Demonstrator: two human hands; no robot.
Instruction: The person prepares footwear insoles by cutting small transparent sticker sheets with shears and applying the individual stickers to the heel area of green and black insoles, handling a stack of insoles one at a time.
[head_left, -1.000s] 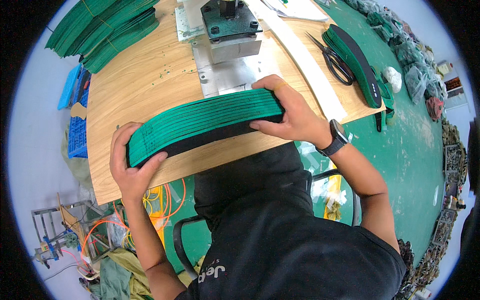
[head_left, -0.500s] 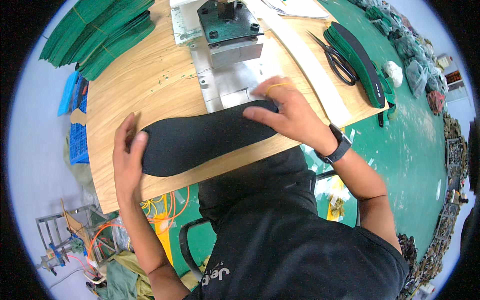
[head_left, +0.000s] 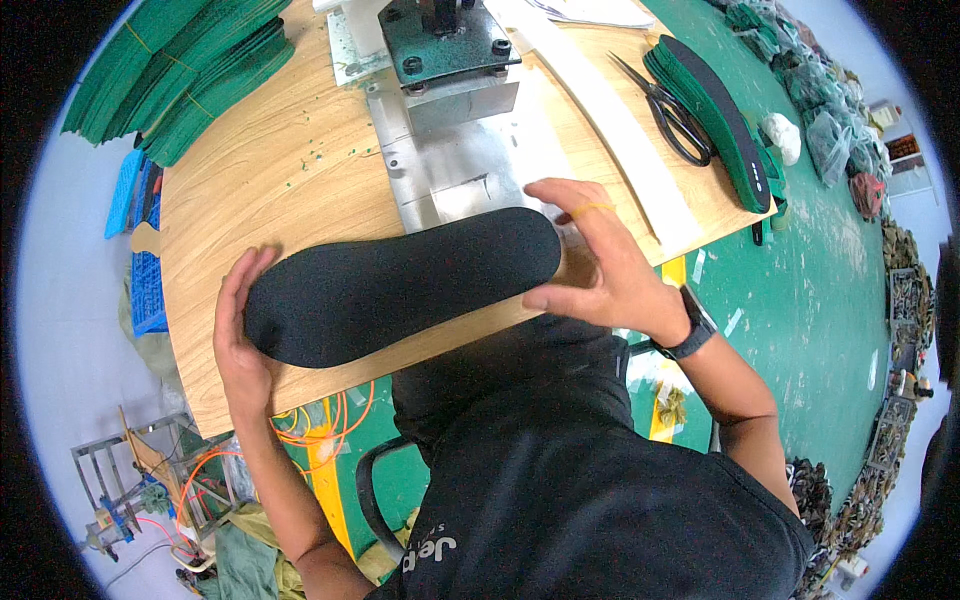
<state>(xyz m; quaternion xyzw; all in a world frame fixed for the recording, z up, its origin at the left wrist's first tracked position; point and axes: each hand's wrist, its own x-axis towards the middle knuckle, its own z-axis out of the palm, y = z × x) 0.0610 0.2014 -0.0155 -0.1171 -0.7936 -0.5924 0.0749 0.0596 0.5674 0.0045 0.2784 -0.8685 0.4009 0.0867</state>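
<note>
Step in hand, my read: positioning the black insole-shaped piece (head_left: 400, 285) between my two hands, framing it end to end rather than gripping it. It sits over the near edge of the bench (head_left: 240, 210), its long axis running roughly 8 to 2 o'clock, just on the near side of the metal plate (head_left: 430, 165) under the bolted press (head_left: 430, 45) at 12.

Hands well apart. Left hand (head_left: 240, 340) cups the wide end at 8 o'clock, fingers stretched along the rim; it seems to touch, though I can't be sure of pressure. Right hand (head_left: 610, 270) is spread around the narrow end at 2, thumb and forefinger parted, a visible gap in the palm; not clamped on anything.

Next move, as I judge it, calls for closing the right thumb and fingers on that narrow end and matching pressure from the left, so the piece stays level and doesn't slew.

Piece itself: matte black top face, smooth outline, rounded ends, waisted along the far edge, broader at left. No marks I can make out. Side edge hidden from above, so thickness, or whether more layers lie underneath: can't tell.
</note>
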